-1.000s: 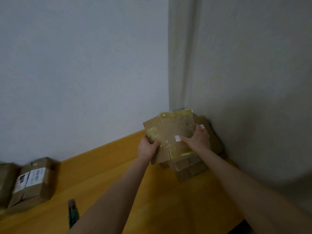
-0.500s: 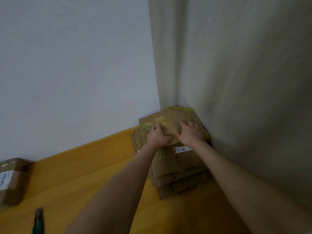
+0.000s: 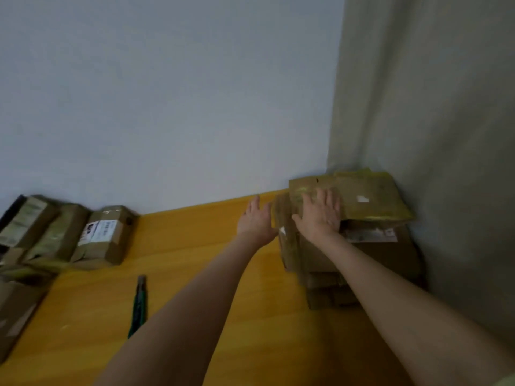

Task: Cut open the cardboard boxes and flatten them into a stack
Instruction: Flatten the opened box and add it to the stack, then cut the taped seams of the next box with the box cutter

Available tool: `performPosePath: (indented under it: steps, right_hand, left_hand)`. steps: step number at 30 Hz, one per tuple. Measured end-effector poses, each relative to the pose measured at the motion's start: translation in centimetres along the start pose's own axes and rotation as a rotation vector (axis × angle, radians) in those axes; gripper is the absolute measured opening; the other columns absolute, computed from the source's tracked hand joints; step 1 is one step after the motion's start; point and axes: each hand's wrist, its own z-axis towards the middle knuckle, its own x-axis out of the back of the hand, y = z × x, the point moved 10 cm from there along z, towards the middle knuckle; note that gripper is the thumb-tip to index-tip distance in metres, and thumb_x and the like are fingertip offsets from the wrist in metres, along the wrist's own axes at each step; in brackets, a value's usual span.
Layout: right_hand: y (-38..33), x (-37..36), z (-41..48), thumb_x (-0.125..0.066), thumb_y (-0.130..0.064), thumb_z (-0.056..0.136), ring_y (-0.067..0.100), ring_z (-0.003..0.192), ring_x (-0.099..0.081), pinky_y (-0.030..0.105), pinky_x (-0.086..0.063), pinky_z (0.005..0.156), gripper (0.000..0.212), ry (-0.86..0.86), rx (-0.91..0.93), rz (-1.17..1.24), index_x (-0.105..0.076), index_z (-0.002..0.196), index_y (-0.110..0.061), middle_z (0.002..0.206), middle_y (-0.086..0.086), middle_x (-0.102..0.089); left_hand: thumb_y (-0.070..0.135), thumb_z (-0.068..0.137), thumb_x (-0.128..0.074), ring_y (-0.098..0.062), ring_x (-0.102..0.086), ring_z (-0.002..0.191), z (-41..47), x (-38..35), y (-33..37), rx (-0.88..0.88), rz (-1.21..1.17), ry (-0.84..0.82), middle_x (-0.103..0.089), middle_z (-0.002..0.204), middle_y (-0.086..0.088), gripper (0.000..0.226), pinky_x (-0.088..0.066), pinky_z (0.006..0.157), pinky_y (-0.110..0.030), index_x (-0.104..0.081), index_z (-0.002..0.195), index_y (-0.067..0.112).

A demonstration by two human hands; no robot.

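Far right corner of the bench (image 3: 195, 274): a stack of flattened cardboard (image 3: 320, 263) sits where the pale back wall (image 3: 167, 93) meets a grey side surface (image 3: 432, 135); I cannot tell whether that surface is a wall or a curtain.
Top sheet (image 3: 370, 196): a flattened box, glossy with yellowish tape, lying on top of the stack and bearing a small white sticker (image 3: 363, 199).
Right grip (image 3: 320, 215): lies palm down on the left part of the top sheet, fingers straight and slightly spread, curled round nothing.
Left grip (image 3: 256, 221): just beside the stack's left edge, fingers straight and together, holding nothing; whether it touches the cardboard cannot be told.
Utility knife (image 3: 140, 305): green-handled, lying on the bare bench left of the left forearm, well apart from the stack.
Labelled box (image 3: 106, 235): a closed cardboard box with a white shipping label, on the bench near the back wall at the left.
Other boxes (image 3: 36, 229): more taped cardboard boxes crowded just left of the labelled one, blurred toward the frame's edge.
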Motion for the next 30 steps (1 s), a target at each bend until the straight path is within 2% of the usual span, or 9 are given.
performPosePath:
  steps: [7, 15, 19, 22, 25, 28, 30]
  right_hand:
    - [-14.5, -3.7, -5.7, -0.051, -0.044, 0.093, 0.032, 0.147, -0.001, 0.047, -0.008, 0.119, 0.059, -0.050, 0.120, 0.003, -0.031, 0.145, -0.023, 0.158, 0.010, -0.012]
    - [-35.2, -10.8, -17.5, -0.051, -0.040, 0.094, 0.033, 0.146, -0.005, 0.044, -0.013, 0.118, 0.059, -0.120, 0.243, 0.049, -0.030, 0.146, -0.022, 0.156, 0.011, -0.015]
    - [-43.7, -14.4, -22.8, -0.051, -0.039, 0.095, 0.033, 0.146, -0.004, 0.043, -0.013, 0.118, 0.057, -0.175, 0.319, 0.076, -0.030, 0.145, -0.021, 0.155, 0.012, -0.015]
    - [-47.1, -16.3, -24.1, -0.053, -0.039, 0.093, 0.032, 0.145, -0.006, 0.043, -0.016, 0.117, 0.059, -0.210, 0.311, 0.089, -0.032, 0.144, -0.020, 0.155, 0.011, -0.017]
    - [-49.0, -17.6, -23.2, -0.055, -0.041, 0.092, 0.031, 0.140, -0.021, 0.042, -0.026, 0.113, 0.060, -0.232, 0.254, 0.153, -0.033, 0.144, -0.019, 0.151, 0.011, -0.024]
    - [-50.2, -19.2, -21.3, -0.056, -0.041, 0.092, 0.031, 0.129, -0.039, 0.040, -0.040, 0.098, 0.066, -0.265, 0.148, 0.278, -0.027, 0.146, -0.018, 0.147, 0.009, -0.029]
    - [-51.2, -20.5, -19.5, -0.057, -0.040, 0.093, 0.031, 0.125, -0.044, 0.039, -0.044, 0.090, 0.072, -0.283, 0.098, 0.342, -0.019, 0.150, -0.018, 0.148, 0.008, -0.027]
  left_hand:
    - [0.030, 0.093, -0.059, -0.030, -0.018, 0.145, -8.1, 0.8, -13.7, 0.063, 0.073, 0.016, -0.002, 0.161, -0.012, 0.072, -0.032, 0.109, -0.042, -0.020, 0.151, 0.015]
    - [0.031, 0.092, -0.061, -0.029, -0.020, 0.145, -20.6, -1.5, -34.4, 0.196, -0.026, -0.016, -0.006, 0.160, -0.012, 0.065, -0.035, 0.109, -0.042, -0.029, 0.147, 0.015]
    - [0.031, 0.092, -0.062, -0.030, -0.025, 0.143, -25.8, -2.8, -43.4, 0.291, -0.065, -0.052, -0.002, 0.160, -0.011, 0.069, -0.037, 0.108, -0.042, -0.026, 0.149, 0.015]
    - [0.030, 0.091, -0.062, -0.029, -0.031, 0.140, -27.1, -3.2, -47.8, 0.332, -0.104, -0.020, -0.004, 0.160, -0.009, 0.070, -0.041, 0.104, -0.040, -0.026, 0.149, 0.016]
    - [0.029, 0.091, -0.062, -0.028, -0.036, 0.137, -26.8, -3.8, -50.7, 0.349, -0.225, -0.006, -0.006, 0.160, -0.009, 0.073, -0.042, 0.102, -0.040, -0.022, 0.151, 0.016]
    - [0.029, 0.091, -0.063, -0.029, -0.037, 0.136, -25.5, -4.3, -53.3, 0.406, -0.416, 0.040, -0.018, 0.157, -0.011, 0.074, -0.039, 0.103, -0.038, -0.022, 0.151, 0.012]
    - [0.028, 0.092, -0.062, -0.029, -0.040, 0.134, -24.0, -4.7, -55.1, 0.451, -0.519, 0.061, -0.026, 0.153, -0.012, 0.073, -0.038, 0.102, -0.036, -0.023, 0.151, 0.010]
